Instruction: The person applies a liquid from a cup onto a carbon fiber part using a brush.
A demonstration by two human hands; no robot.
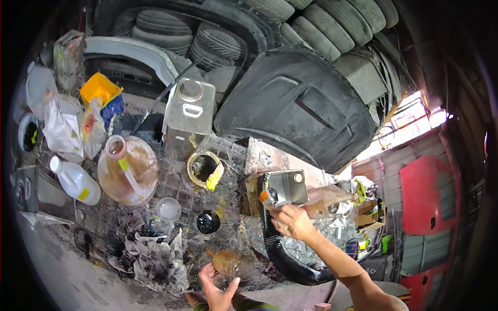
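Note:
My right hand (293, 222) is closed on a small paintbrush (265, 198) with an orange part, at the upper left end of a black curved frame part (271, 241). The frame has a glossy, woven-looking surface and stands beside an open metal can (288, 186). Near the bottom edge, my left hand (217, 290) has its thumb and fingers around the near side of a clear plastic container (228, 263) of amber liquid. A thin stick (210, 253) shows at its rim. A dark cup (208, 222) and a clear cup (168, 209) stand farther left.
A big stained jug (127, 171), a white bottle (76, 181) and a crumpled rag (153, 262) occupy the left. An open round tin (203, 169) and a tall metal can (191, 111) stand mid-table. Behind are a black car hood (301, 103) and stacked tires (332, 31).

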